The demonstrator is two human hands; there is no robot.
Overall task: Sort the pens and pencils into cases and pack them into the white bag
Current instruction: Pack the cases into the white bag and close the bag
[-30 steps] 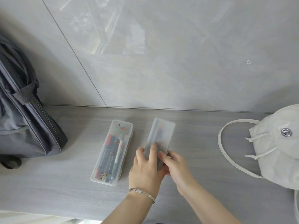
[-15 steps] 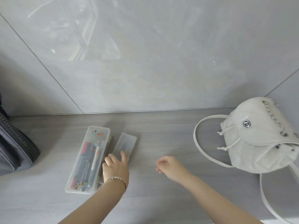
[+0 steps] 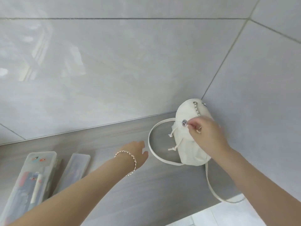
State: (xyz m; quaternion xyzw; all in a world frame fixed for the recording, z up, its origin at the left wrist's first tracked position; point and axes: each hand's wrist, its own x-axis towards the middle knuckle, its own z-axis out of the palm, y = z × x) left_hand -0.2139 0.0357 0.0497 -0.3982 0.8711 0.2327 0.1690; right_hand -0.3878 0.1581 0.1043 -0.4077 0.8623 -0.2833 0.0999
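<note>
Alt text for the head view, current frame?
The right hand pinches the flap of the white bag beside its metal snap, on a grey counter. The open left hand reaches toward it; a large pencil case and a small pencil case lie closed at lower left.

The larger pencil case (image 3: 35,162) runs off the lower left edge, the left forearm (image 3: 91,181) covers the near end of the smaller case (image 3: 77,165), the pens (image 3: 35,188) inside both are blurred, and the right hand (image 3: 206,132) hides part of the white bag (image 3: 187,150).

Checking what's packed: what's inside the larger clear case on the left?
Through the frosted larger case, pens show: a white pen, plus red and dark ones. Their number is unclear; the left forearm covers its near end.
</note>
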